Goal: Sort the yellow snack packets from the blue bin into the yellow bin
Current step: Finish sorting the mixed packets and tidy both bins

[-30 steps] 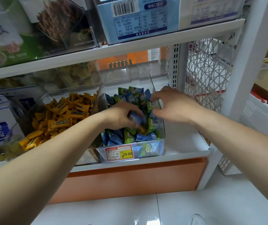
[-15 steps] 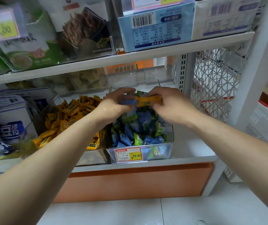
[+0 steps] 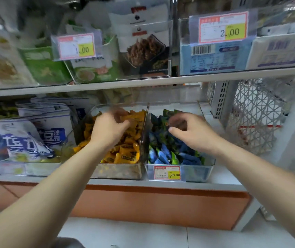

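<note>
Two clear bins stand side by side on the lower shelf. The yellow bin on the left is full of yellow snack packets. The blue bin on the right holds blue and green packets. My left hand hovers over the back of the yellow bin and pinches a yellow packet; the fingers are blurred. My right hand hangs over the blue bin with loosely curled fingers and nothing visible in them.
A clear divider wall separates the two bins. Blue-and-white bags lie to the left. The upper shelf overhangs closely. A white wire basket stands to the right, and a price tag is on the blue bin's front.
Both hands held a yellow packet above the blue bin half a second ago. My left hand has carried it left over the yellow bin; my right hand let go and stayed over the blue bin.
</note>
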A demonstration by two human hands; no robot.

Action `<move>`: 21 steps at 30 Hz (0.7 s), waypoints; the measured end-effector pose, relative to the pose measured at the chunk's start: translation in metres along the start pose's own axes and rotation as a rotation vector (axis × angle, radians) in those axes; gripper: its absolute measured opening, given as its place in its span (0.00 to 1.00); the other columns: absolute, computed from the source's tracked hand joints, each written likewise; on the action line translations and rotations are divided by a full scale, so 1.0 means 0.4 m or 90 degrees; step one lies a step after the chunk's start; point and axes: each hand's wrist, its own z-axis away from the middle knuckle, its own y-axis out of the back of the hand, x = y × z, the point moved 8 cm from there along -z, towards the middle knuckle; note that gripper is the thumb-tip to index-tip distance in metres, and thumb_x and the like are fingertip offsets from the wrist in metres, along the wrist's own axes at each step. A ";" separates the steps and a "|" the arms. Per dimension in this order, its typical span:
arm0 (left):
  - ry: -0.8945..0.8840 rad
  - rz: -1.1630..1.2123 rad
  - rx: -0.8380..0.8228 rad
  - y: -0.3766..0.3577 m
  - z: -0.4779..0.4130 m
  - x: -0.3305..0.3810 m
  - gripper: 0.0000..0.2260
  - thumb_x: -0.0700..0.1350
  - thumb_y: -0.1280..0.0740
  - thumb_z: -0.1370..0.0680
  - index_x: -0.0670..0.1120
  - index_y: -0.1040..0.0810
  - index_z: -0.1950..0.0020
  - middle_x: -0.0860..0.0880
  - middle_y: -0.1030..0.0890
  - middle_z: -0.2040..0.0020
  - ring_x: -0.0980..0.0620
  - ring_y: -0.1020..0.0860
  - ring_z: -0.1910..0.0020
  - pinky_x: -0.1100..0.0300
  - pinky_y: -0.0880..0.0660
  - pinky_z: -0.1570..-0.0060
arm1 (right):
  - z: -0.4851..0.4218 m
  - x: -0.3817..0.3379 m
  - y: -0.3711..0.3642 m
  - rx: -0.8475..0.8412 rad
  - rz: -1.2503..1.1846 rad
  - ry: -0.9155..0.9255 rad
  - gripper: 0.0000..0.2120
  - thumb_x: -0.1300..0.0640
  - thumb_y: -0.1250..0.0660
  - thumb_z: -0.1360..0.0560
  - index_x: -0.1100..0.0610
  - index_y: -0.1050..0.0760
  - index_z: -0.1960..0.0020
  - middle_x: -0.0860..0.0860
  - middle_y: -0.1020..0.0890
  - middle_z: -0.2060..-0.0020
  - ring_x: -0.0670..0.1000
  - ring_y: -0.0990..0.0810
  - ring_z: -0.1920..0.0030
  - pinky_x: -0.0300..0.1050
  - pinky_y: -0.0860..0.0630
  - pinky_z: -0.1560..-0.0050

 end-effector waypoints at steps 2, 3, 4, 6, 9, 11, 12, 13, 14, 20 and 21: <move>0.009 -0.098 -0.040 0.006 0.020 -0.056 0.21 0.56 0.31 0.23 0.51 0.25 0.32 0.49 0.18 0.41 0.47 0.19 0.45 0.57 0.24 0.53 | 0.005 -0.007 -0.056 -0.090 0.064 0.029 0.13 0.45 0.34 0.23 0.45 0.22 0.40 0.41 0.19 0.44 0.42 0.22 0.43 0.40 0.26 0.43; 0.000 -0.118 -0.052 0.001 0.032 -0.069 0.22 0.57 0.32 0.22 0.51 0.27 0.30 0.48 0.19 0.39 0.46 0.19 0.45 0.56 0.23 0.51 | 0.009 -0.015 -0.091 -0.148 0.092 0.055 0.13 0.45 0.35 0.22 0.44 0.22 0.39 0.41 0.20 0.41 0.41 0.24 0.42 0.42 0.26 0.41; -0.013 -0.109 -0.053 -0.003 0.043 -0.070 0.22 0.58 0.33 0.22 0.52 0.27 0.29 0.48 0.18 0.39 0.47 0.19 0.46 0.56 0.23 0.50 | 0.013 -0.023 -0.128 -0.209 0.112 0.080 0.13 0.44 0.36 0.22 0.42 0.22 0.39 0.40 0.21 0.40 0.40 0.25 0.41 0.43 0.27 0.40; -0.049 -0.056 -0.066 -0.025 0.064 -0.050 0.21 0.60 0.34 0.22 0.53 0.25 0.32 0.51 0.18 0.38 0.51 0.20 0.43 0.57 0.24 0.45 | 0.021 -0.023 -0.199 -0.327 0.143 0.094 0.14 0.42 0.39 0.21 0.39 0.22 0.39 0.40 0.25 0.35 0.40 0.28 0.37 0.42 0.32 0.36; -0.103 -0.063 -0.137 -0.094 0.102 -0.011 0.25 0.63 0.35 0.23 0.53 0.27 0.30 0.53 0.21 0.34 0.52 0.23 0.36 0.56 0.25 0.40 | 0.012 0.005 -0.269 -0.443 0.218 0.058 0.19 0.35 0.41 0.24 0.36 0.24 0.37 0.42 0.31 0.28 0.46 0.32 0.31 0.46 0.34 0.32; -0.106 -0.088 -0.149 -0.128 0.119 -0.005 0.24 0.63 0.35 0.23 0.54 0.28 0.30 0.53 0.21 0.36 0.51 0.23 0.38 0.52 0.23 0.43 | -0.003 0.034 -0.280 -0.476 0.293 0.038 0.22 0.32 0.42 0.26 0.34 0.28 0.34 0.41 0.35 0.25 0.49 0.33 0.28 0.53 0.34 0.30; -0.099 -0.094 -0.142 -0.136 0.123 -0.010 0.23 0.62 0.35 0.24 0.56 0.27 0.32 0.54 0.20 0.39 0.52 0.22 0.41 0.50 0.21 0.45 | -0.012 0.049 -0.279 -0.479 0.348 0.036 0.23 0.32 0.41 0.26 0.32 0.30 0.32 0.40 0.39 0.24 0.51 0.37 0.26 0.57 0.36 0.29; -0.086 -0.093 -0.135 -0.140 0.125 -0.016 0.21 0.62 0.34 0.24 0.57 0.27 0.33 0.55 0.20 0.40 0.53 0.22 0.43 0.50 0.21 0.48 | -0.021 0.062 -0.271 -0.467 0.410 0.041 0.22 0.32 0.41 0.26 0.31 0.31 0.32 0.40 0.41 0.23 0.52 0.40 0.25 0.60 0.39 0.28; -0.075 -0.088 -0.130 -0.143 0.125 -0.022 0.21 0.62 0.34 0.24 0.58 0.27 0.33 0.56 0.20 0.42 0.53 0.22 0.44 0.51 0.20 0.49 | -0.032 0.070 -0.259 -0.443 0.469 0.053 0.22 0.33 0.41 0.25 0.31 0.32 0.32 0.40 0.40 0.24 0.53 0.42 0.25 0.61 0.42 0.28; -0.074 -0.056 -0.139 -0.147 0.118 -0.030 0.23 0.64 0.33 0.25 0.57 0.25 0.34 0.57 0.20 0.42 0.54 0.23 0.43 0.56 0.22 0.50 | -0.080 0.070 -0.177 -0.313 0.534 0.073 0.21 0.31 0.36 0.28 0.34 0.26 0.37 0.41 0.24 0.36 0.52 0.26 0.37 0.49 0.27 0.42; -0.073 -0.052 -0.144 -0.147 0.117 -0.031 0.23 0.64 0.33 0.26 0.56 0.25 0.33 0.57 0.20 0.41 0.54 0.23 0.43 0.55 0.22 0.49 | -0.082 0.068 -0.168 -0.295 0.536 0.073 0.20 0.31 0.35 0.28 0.35 0.25 0.38 0.41 0.23 0.39 0.51 0.24 0.41 0.47 0.26 0.46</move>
